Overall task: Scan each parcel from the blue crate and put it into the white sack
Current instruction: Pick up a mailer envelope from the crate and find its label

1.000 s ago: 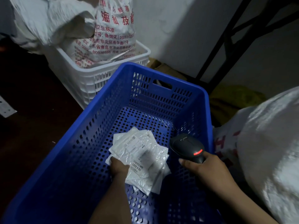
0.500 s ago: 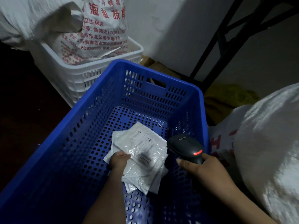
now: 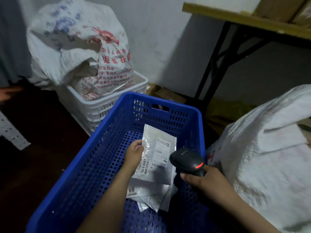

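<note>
Parcels (image 3: pixel 151 194) here are bound for the white sack (image 3: pixel 262 157), the largest thing in view, which slumps at the right just beside the crate, probably so that a scanned packet needs only a short swing across. Next in size, the blue crate (image 3: pixel 94 153) stands in front of the person with its perforated floor mostly bare; the few flat plastic mailers left lie overlapping at its near right end. Behind it a white crate (image 3: pixel 107 105) holds a printed woven sack (image 3: pixel 87 52), and a black-legged trestle table (image 3: pixel 235 15) stands against the wall. One top parcel (image 3: pixel 159 148) is raised clear of the heap but not out of the crate, tilted so its shipping label faces up toward the barcode scanner (image 3: pixel 186 159). The left hand (image 3: pixel 134 153) pinches this mailer by its left edge, thumb on top, which leaves the label uncovered. The right hand (image 3: pixel 203 179) is curled round the scanner's handle, with the head aimed down at the label and a red light showing on its back; whether a finger is on the trigger I cannot tell. By my reading, this is the scanning step, with the drop into the sack not yet made.
</note>
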